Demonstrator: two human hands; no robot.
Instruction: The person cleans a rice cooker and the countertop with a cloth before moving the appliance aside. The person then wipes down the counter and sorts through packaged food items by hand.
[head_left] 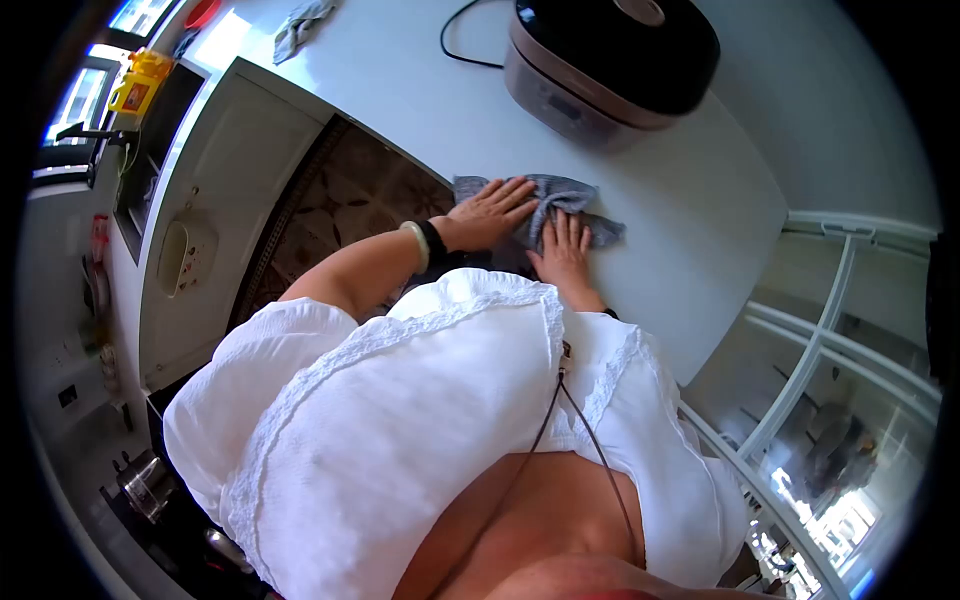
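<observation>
In the upper left, a yellow bottle [137,85] bears a dark label too small to read; the cooker [615,70], at upper centre right, has a round mark on its lid, cut by the frame edge and also illegible. The cooker takes up the table [690,220] beyond the rumpled grey cloth [562,190], which lies near the table's edge at centre. The left hand [490,212] and right hand [567,255] press on this cloth, fingers extended and unclenched. A cord [443,38] curls left of the cooker; another rag [298,30] lies at upper left.
</observation>
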